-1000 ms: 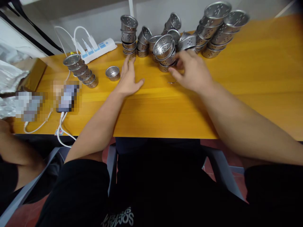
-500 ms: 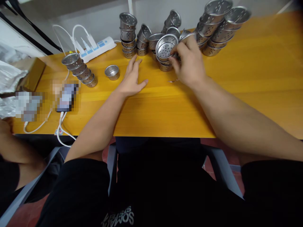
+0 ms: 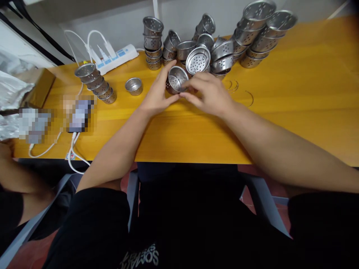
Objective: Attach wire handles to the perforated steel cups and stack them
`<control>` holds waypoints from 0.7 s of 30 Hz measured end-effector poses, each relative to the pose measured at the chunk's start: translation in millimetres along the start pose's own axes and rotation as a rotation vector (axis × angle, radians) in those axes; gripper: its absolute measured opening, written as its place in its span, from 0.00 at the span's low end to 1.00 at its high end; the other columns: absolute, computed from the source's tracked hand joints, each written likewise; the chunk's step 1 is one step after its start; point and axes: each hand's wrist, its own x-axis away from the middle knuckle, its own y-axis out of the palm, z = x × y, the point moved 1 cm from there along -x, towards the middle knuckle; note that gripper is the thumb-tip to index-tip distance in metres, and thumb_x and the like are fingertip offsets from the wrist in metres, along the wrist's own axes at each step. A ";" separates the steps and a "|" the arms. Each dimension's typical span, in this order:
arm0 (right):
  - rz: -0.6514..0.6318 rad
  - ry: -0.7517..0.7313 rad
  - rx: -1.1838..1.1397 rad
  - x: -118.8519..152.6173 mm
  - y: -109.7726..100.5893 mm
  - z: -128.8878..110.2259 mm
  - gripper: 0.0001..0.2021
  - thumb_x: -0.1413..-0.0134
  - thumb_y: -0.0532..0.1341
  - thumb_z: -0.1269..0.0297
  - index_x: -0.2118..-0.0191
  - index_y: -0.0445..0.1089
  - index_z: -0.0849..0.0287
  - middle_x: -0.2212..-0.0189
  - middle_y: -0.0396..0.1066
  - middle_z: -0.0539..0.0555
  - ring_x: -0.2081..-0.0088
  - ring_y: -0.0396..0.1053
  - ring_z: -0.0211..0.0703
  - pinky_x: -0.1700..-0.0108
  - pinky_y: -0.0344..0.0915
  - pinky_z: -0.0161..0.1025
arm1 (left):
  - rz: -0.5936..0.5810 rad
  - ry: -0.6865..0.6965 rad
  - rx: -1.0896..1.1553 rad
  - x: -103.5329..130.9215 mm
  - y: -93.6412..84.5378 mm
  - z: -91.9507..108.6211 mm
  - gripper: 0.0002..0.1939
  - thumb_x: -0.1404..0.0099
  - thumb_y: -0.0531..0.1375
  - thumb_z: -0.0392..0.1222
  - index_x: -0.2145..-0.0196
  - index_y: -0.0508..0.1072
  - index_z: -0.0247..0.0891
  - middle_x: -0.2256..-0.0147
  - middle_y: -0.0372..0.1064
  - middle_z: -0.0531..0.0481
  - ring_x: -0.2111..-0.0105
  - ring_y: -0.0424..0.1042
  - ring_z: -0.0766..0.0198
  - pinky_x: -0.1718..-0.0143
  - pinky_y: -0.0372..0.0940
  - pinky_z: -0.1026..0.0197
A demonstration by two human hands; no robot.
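Note:
A small perforated metal cup (image 3: 176, 79) is tilted in front of me, its opening toward me. My left hand (image 3: 157, 91) curls round the cup's left side, with the thumb below it. From the right, my right hand (image 3: 210, 93) pinches the cup's rim between thumb and fingers. Just behind stands another perforated cup (image 3: 198, 59), its holed bottom visible. To its right is a leaning stack of cups (image 3: 222, 56). Thin curved wire pieces (image 3: 249, 98) lie on the table right of my right hand. A single cup (image 3: 134, 86) rests left of my left hand.
Tall cup stacks stand at the back right (image 3: 256, 35) and back middle (image 3: 153, 43). A leaning stack (image 3: 97, 84) is on the left, near a white power strip (image 3: 119, 58) and a phone (image 3: 80, 116) with cables. A co-worker's arm (image 3: 25, 183) is at far left.
My right hand has come left and toward me from the stacks with a cup. My left hand, spread on the table before, now curls round that cup. More wire pieces are visible.

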 end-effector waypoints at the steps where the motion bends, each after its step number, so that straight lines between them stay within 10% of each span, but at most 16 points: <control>1: -0.016 -0.002 0.001 0.2 1.4 0.0 0.35 0.13 0.63 0.22 0.19 0.83 0.36 0.40 0.86 0.65 0.29 0.79 0.87 0.20 0.73 0.81 | -0.019 -0.008 -0.013 0.2 0.4 0.1 0.59 0.25 0.76 0.67 0.09 0.54 0.55 0.07 0.58 0.39 0.05 0.56 0.32 0.00 0.53 0.28; 15: -0.053 -0.035 -0.016 2.8 11.4 -2.6 0.45 0.15 0.64 0.23 0.13 0.75 0.49 0.27 0.83 0.69 0.25 0.79 0.86 0.21 0.77 0.74 | -0.078 0.102 -0.043 0.8 5.4 11.6 0.47 0.25 0.72 0.53 0.14 0.67 0.45 0.15 0.71 0.37 0.12 0.69 0.34 0.03 0.60 0.32; 21: -0.020 0.003 0.013 3.1 9.8 -1.7 0.40 0.12 0.64 0.26 0.12 0.76 0.43 0.36 0.86 0.67 0.29 0.80 0.86 0.20 0.74 0.79 | -0.084 0.065 -0.028 -0.3 9.0 8.7 0.49 0.27 0.75 0.54 0.14 0.67 0.47 0.15 0.71 0.38 0.11 0.68 0.32 0.02 0.59 0.30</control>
